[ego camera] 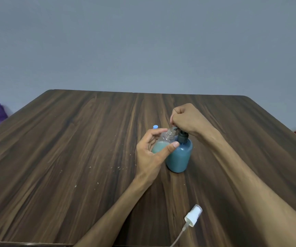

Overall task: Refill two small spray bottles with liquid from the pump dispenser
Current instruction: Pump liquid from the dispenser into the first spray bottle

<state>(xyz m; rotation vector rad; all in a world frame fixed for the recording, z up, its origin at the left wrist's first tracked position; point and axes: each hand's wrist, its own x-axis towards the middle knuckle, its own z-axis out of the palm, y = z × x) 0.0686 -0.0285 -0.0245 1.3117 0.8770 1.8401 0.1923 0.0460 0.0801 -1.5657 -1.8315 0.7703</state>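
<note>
Bottle in your left hand, uncapped, about half filled, neck under the spout; your right hand, fingers curled, presses the dispenser head. Sprayer lies nearer you. Second bottle unseen.

Teal-blue pump dispenser (dark pump top), clear spray bottle with pale green liquid, dark streaky woodgrain table, white sprayer head

Both forearms are bare from the frame's edge to the left hand and right hand, with no sleeves, rings or watch showing.
</note>
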